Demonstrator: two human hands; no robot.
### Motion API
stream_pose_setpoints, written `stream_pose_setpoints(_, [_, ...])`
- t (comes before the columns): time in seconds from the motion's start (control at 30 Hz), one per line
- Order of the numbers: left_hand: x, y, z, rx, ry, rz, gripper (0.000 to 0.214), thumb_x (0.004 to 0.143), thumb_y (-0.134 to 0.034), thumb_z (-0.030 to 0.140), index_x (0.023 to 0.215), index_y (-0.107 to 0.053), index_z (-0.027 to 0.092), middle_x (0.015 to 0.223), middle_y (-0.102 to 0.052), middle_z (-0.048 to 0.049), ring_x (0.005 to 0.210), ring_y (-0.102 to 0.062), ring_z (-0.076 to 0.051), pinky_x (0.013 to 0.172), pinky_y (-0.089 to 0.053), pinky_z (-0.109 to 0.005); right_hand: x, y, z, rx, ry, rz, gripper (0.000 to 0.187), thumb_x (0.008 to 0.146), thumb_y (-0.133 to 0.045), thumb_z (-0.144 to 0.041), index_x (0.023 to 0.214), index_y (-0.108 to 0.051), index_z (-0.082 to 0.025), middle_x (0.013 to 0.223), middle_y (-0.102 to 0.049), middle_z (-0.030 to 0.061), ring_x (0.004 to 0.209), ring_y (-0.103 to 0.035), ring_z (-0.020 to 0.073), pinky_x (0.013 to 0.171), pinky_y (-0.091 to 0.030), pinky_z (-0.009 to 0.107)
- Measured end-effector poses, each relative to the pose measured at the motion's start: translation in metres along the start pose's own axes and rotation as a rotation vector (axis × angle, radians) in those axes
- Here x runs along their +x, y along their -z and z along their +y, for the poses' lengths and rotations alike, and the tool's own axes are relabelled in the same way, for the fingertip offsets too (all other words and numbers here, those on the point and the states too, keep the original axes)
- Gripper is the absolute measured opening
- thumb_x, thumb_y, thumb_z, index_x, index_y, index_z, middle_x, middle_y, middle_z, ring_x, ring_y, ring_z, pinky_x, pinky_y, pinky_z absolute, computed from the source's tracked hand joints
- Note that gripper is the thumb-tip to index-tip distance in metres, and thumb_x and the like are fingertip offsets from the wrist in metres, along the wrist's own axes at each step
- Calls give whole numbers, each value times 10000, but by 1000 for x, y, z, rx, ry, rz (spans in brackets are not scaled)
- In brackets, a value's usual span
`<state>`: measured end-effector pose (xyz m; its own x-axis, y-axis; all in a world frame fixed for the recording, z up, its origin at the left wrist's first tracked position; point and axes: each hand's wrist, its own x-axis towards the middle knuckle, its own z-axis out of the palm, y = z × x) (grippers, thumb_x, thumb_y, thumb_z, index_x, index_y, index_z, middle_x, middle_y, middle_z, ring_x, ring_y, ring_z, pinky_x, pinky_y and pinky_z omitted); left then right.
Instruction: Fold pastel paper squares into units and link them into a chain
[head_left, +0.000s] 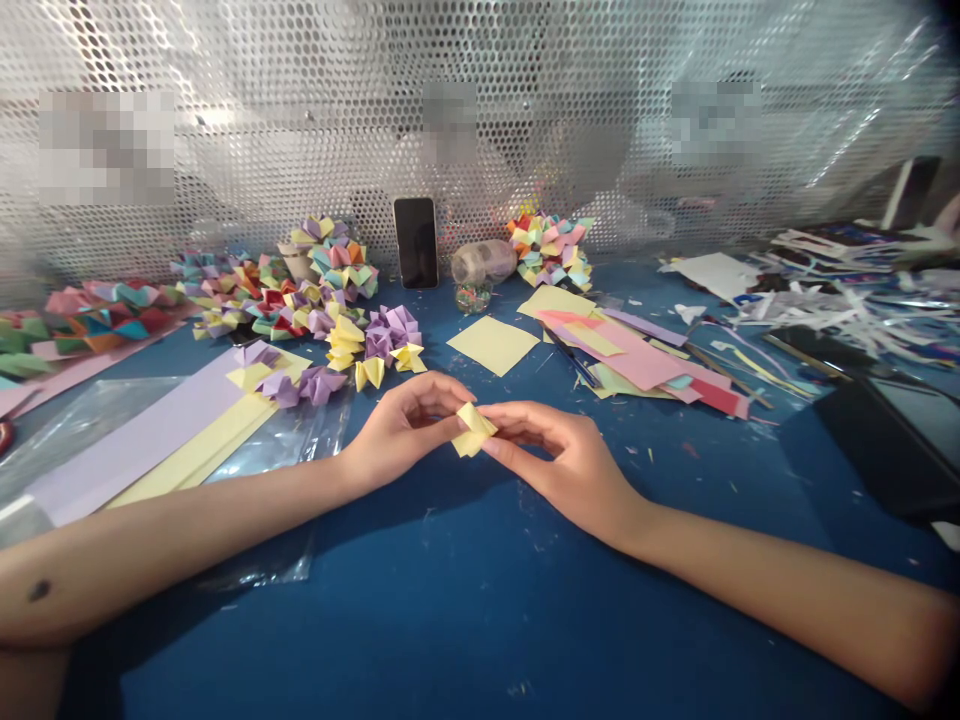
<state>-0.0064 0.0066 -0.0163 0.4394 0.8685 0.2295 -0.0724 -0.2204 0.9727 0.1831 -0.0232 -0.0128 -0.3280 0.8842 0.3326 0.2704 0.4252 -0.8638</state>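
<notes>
Between my two hands, a little above the blue table, is a small folded piece of yellow paper (472,432). My left hand (411,425) pinches its left side with thumb and fingers. From the other side, my right hand (551,450) grips its right edge, the thumb below and the fingers behind. Beyond the hands a flat yellow paper square (493,346) lies on the table. Left of it sit folded yellow paper pieces (370,372) and purple ones (391,332).
Purple and yellow paper strips (150,430) lie on a clear plastic bag (281,520) at left. A phone (415,243) stands upright by the perforated metal panel (345,130), near a glass jar (472,290). Pink paper (622,350) and shredded scraps (840,275) lie at right.
</notes>
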Motion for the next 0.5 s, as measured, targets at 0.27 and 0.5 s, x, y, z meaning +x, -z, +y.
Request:
stream_pose_setpoints(0.27, [-2,0,1,14,-31,-27,82,816,-610,186,881,-630,139,880,-640,-27,800,-613,-90,727,-490,-180,-3,1,-3,45,16,-5,207,794,-634,-220,1000,-626,-204,927,-695,7,850,-666,120,775,-552,216])
stream_pose_setpoints(0.5, [0,-1,5,32,79,-47,124,815,-611,223,901,-652,143,861,-657,-25,755,-608,-95,695,-483,-192,-1,3,-5,33,22,-18,202,774,-656,-234,974,-650,-204,920,-704,12,834,-669,128,768,-552,230])
